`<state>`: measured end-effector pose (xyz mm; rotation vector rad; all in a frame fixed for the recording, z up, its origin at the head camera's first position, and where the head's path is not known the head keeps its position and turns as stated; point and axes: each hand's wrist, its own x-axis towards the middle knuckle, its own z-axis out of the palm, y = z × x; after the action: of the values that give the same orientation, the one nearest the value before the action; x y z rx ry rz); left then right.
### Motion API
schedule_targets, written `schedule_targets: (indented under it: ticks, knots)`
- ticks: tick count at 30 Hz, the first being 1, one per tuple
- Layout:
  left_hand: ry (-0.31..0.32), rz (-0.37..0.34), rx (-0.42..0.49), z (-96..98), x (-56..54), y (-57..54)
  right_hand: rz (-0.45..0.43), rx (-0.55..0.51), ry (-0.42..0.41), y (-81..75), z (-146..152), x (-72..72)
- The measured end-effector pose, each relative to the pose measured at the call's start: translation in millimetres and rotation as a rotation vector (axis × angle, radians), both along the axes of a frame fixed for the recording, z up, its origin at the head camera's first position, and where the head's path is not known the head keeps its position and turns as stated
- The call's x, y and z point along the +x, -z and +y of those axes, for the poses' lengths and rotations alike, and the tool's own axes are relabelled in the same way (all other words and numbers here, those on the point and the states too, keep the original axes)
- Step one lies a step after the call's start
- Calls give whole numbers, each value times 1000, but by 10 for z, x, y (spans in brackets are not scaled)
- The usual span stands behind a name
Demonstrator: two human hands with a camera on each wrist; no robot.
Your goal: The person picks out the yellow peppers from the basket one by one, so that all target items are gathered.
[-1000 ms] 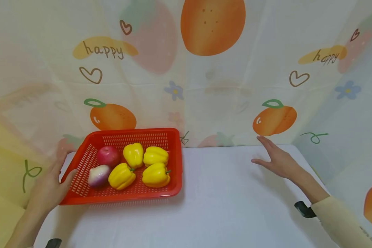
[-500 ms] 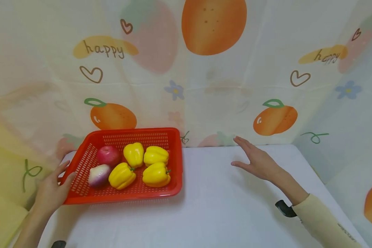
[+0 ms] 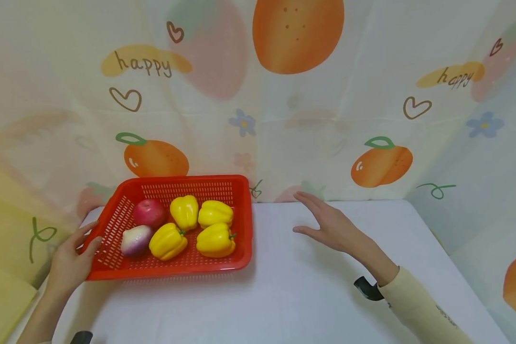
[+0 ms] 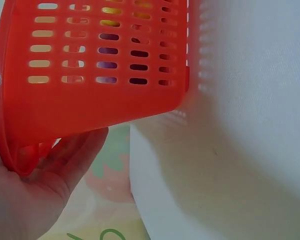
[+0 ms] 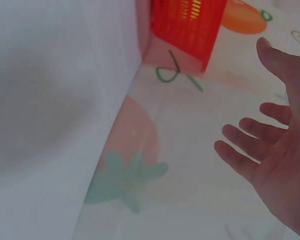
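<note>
A red plastic basket (image 3: 167, 276) with slotted walls stands on the white table's left half. My left hand (image 3: 70, 260) holds its left rim, thumb on the upper side and fingers curled beneath, as the left wrist view shows. Inside lie several yellow bell peppers (image 3: 168, 241), a reddish-purple round onion-like vegetable or fruit (image 3: 150, 213) and a white-and-purple turnip (image 3: 136, 241). My right hand (image 3: 333, 227) hovers over the table to the right of the basket, apart from it. Its fingers are spread and relaxed, with nothing in them, also in the right wrist view.
The white table (image 3: 292, 296) ends at the back against a printed cloth (image 3: 301, 95) with fruit, hearts and lettering. More of this cloth hangs on both sides. A dark wrist device (image 3: 368, 289) sits under the right sleeve.
My right hand has moved left across the table, closer to the basket. The left hand stays at the basket's left rim, having shifted only slightly; the basket and its contents have barely moved.
</note>
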<state>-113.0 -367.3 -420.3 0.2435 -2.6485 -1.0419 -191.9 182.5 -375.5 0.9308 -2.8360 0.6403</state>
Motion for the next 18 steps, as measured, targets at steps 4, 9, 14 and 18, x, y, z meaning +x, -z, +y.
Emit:
schedule_targets:
  ticks: [4, 9, 14, 18]
  knots:
    - [0, -16, 40, 5, 1, 12, -50, -51, -4, -9, -117, -12]
    - [-5, -11, 120, -13, -3, 62, -105, -132, -6, -38, -287, -32]
    - [-6, -39, 129, -23, -11, 63, -123, -154, -30, -51, -490, -32]
    - [-1, -80, 153, -14, 0, 47, -135, -150, -39, -44, -657, -16]
